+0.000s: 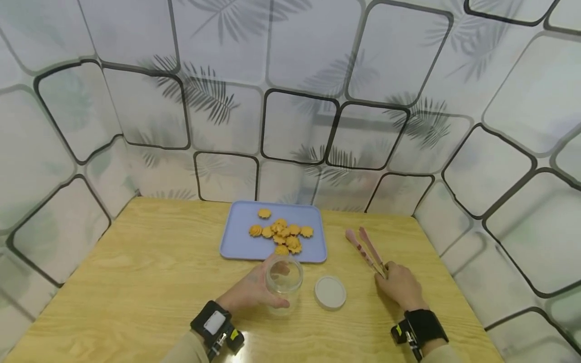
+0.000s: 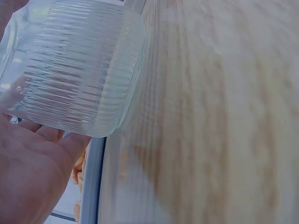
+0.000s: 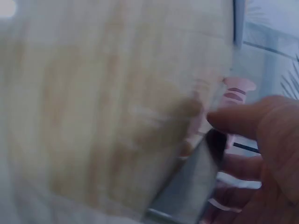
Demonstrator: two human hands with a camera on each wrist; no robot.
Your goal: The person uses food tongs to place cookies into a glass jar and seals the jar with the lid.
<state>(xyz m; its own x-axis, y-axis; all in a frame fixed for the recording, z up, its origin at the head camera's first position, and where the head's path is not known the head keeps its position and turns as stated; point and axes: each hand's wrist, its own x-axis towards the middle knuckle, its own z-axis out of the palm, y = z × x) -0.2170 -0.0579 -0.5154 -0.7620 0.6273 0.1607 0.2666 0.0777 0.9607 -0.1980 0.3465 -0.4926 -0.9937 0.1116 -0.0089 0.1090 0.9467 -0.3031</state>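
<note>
1. The left hand [image 1: 259, 288] grasps one clear ribbed jar [image 1: 286, 288], mouth up, its long axis near vertical, in front of the tray.
2. The right hand [image 1: 400, 286] grips one pair of tongs [image 1: 361, 251] by the metal end; the pink tips point away from the person, slightly leftward, a little apart.
3. One pale round lid [image 1: 330, 293] lies flat on the bench [image 1: 159, 252], between jar and tongs.
4. One blue tray [image 1: 240, 247] behind the jar bears roughly a dozen scalloped cookies [image 1: 281, 232]; overlap hides the exact count.
5. Leaf-patterned walls [image 1: 299, 126] border the bench.
</note>
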